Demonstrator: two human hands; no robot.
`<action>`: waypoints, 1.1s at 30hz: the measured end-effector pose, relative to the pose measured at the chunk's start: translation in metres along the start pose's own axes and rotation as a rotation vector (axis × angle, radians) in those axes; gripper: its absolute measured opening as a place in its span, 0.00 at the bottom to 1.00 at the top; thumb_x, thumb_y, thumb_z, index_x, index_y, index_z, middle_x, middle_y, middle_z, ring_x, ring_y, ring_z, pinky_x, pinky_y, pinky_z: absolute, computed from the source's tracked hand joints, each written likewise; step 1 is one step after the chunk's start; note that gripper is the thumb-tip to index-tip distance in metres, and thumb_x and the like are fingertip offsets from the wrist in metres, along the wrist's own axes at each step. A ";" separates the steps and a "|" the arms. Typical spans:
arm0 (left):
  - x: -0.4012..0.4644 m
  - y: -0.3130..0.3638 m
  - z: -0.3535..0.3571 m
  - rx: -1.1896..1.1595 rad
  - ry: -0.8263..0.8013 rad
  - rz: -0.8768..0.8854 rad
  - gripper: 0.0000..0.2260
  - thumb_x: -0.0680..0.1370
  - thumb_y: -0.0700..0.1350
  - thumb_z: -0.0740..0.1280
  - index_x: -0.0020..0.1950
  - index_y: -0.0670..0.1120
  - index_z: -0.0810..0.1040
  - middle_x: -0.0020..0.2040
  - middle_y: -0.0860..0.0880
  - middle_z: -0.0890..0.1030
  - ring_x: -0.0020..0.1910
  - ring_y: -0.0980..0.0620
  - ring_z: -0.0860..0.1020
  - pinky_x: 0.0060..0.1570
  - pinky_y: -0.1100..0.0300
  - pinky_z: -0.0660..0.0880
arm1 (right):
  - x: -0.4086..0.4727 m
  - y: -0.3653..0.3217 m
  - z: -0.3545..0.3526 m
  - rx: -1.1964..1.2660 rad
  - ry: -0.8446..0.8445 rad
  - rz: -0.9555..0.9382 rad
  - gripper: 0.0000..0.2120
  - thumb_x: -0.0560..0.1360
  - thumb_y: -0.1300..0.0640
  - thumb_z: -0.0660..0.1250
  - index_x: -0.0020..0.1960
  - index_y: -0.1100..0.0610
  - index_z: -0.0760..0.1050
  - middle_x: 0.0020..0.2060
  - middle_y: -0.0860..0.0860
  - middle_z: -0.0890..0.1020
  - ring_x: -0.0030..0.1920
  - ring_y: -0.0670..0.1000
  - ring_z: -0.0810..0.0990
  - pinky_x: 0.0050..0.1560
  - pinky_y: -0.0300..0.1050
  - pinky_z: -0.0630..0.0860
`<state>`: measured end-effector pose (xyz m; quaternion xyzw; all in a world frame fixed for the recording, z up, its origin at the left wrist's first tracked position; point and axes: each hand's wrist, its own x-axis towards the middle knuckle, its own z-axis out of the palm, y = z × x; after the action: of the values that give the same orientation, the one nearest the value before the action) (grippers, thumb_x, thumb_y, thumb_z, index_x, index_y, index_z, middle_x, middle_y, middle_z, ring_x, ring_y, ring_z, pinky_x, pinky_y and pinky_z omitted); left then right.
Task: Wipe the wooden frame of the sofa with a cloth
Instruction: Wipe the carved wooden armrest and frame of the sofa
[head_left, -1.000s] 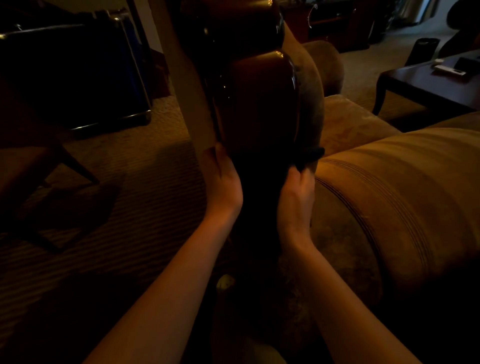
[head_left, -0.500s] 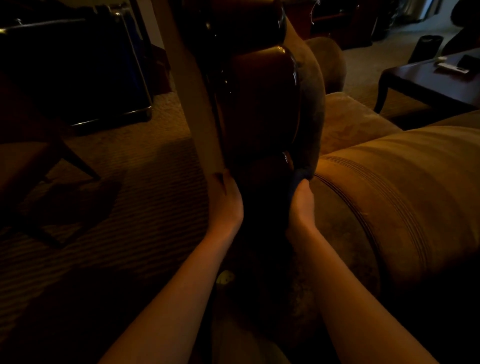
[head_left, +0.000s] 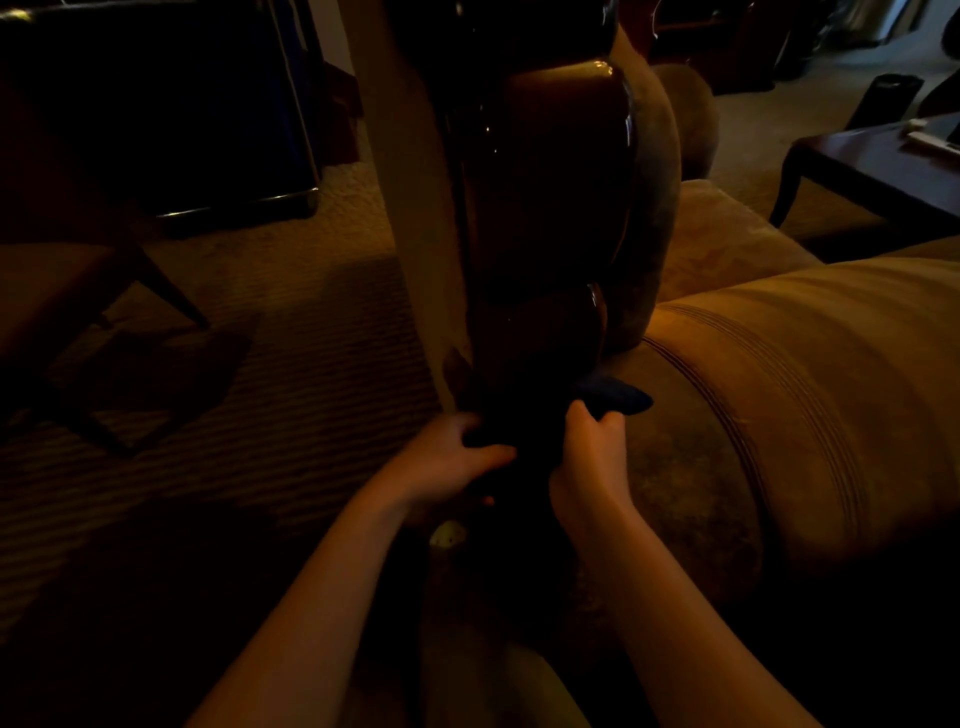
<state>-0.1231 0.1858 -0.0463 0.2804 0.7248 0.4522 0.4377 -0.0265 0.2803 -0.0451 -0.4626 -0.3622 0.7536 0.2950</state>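
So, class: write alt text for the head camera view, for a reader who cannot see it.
In a dim room, the left hand and right hand hold a dark cloth around the glossy wooden frame of a tan sofa.

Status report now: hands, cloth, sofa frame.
Left hand and right hand both grip the dark cloth, low against the wooden frame. Nothing blocking the frame.

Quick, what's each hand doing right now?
Left hand: grips the dark cloth against the wooden frame.
Right hand: pinches the cloth.
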 end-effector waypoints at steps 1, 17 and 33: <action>0.002 0.002 -0.006 -0.005 0.071 0.025 0.06 0.76 0.39 0.67 0.52 0.46 0.78 0.40 0.53 0.80 0.30 0.64 0.79 0.27 0.69 0.73 | -0.001 0.000 -0.002 -0.047 -0.020 -0.017 0.15 0.79 0.63 0.58 0.64 0.56 0.65 0.49 0.54 0.75 0.40 0.51 0.77 0.39 0.47 0.75; 0.037 0.016 0.047 -0.257 0.627 0.532 0.16 0.83 0.47 0.51 0.70 0.56 0.63 0.71 0.54 0.67 0.71 0.54 0.64 0.71 0.52 0.62 | -0.007 0.015 0.023 -0.414 0.064 -0.699 0.18 0.73 0.62 0.68 0.59 0.49 0.68 0.51 0.43 0.71 0.49 0.36 0.73 0.47 0.26 0.72; 0.021 0.037 0.031 -1.019 0.393 0.499 0.16 0.82 0.40 0.53 0.66 0.53 0.68 0.68 0.44 0.72 0.66 0.47 0.72 0.63 0.55 0.71 | 0.008 -0.028 0.024 -0.296 0.165 -0.876 0.10 0.76 0.58 0.65 0.58 0.56 0.72 0.52 0.52 0.71 0.43 0.31 0.70 0.45 0.25 0.69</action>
<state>-0.1052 0.2315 -0.0273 0.1078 0.3963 0.8753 0.2553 -0.0486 0.2958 -0.0192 -0.3613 -0.6023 0.4591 0.5441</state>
